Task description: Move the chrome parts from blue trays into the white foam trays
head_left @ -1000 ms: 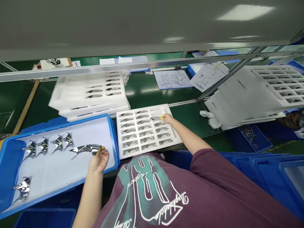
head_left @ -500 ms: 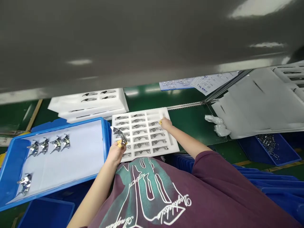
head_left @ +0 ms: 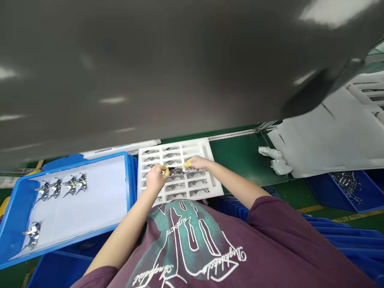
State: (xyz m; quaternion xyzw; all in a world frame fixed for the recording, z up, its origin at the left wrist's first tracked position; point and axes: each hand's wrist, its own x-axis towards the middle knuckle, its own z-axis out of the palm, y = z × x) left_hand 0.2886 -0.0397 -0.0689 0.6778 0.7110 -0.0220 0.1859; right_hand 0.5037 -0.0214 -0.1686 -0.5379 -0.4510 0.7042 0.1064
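Observation:
My left hand (head_left: pixel 156 179), with yellow finger cots, is over the white foam tray (head_left: pixel 177 144) and shut on a chrome curved metal part (head_left: pixel 177 173). My right hand (head_left: pixel 198 162) comes in from the right, and its yellow fingertips touch or nearly touch that same bright part. My hands partly hide the middle of the tray. Rows of slim chrome parts (head_left: pixel 172 158) lie in the tray's compartments. On the white liner of a blue tray (head_left: pixel 78 162), several larger chrome parts (head_left: pixel 71 186) stand apart from a lone one (head_left: pixel 32 236).
A grey overhead panel (head_left: pixel 150 80) fills the top of the view. Stacked white foam trays (head_left: pixel 330 136) and a crumpled white plastic bag (head_left: pixel 274 160) lie on the green bench mat (head_left: pixel 240 156). A blue bin (head_left: pixel 348 188) holds small metal pieces.
My left hand has moved right from the blue tray to over the foam tray, carrying the chrome part. My hands are now close together, and the view has tilted, showing more of the grey panel.

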